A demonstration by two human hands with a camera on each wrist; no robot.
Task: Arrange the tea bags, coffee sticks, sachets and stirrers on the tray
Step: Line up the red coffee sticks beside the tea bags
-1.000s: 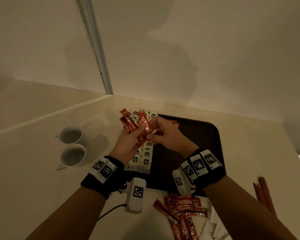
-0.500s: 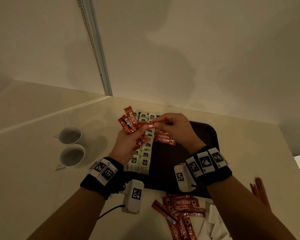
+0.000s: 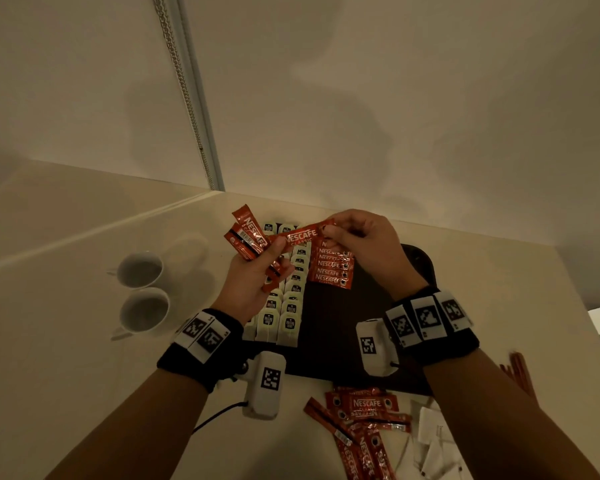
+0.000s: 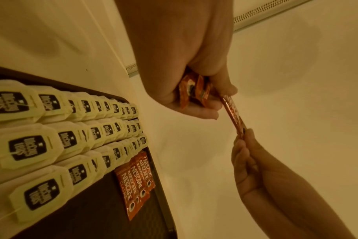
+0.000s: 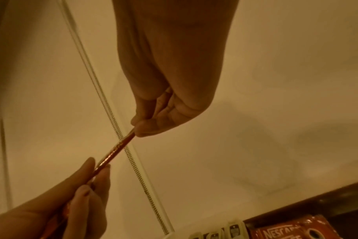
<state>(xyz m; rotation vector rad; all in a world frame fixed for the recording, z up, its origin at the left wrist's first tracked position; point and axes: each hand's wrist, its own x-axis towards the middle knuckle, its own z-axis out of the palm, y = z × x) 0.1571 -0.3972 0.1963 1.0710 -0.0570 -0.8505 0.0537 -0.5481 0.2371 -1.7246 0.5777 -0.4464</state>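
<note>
A dark tray point(image 3: 329, 341) holds rows of cream tea bags point(image 3: 290, 306) on its left side and a short stack of red coffee sticks point(image 3: 331, 268) beside them. Above the tray's far end my left hand point(image 3: 253, 278) grips a bunch of coffee sticks point(image 3: 248, 237). One coffee stick point(image 3: 300, 234) spans between both hands: my right hand point(image 3: 357, 244) pinches its right end, the left thumb holds its other end. The wrist views show the same stick point(image 4: 233, 116) point(image 5: 114, 150) edge-on between the two hands.
Two white cups point(image 3: 142, 289) stand left of the tray. Loose coffee sticks point(image 3: 364, 420) and white sachets point(image 3: 433, 441) lie on the counter near the front edge. Brown stirrers point(image 3: 516, 372) lie at the right. A wall rises close behind the tray.
My right hand has lifted from the stack on the tray and now pinches one stick drawn sideways out of the left hand's bunch. The stack of sticks on the tray is uncovered.
</note>
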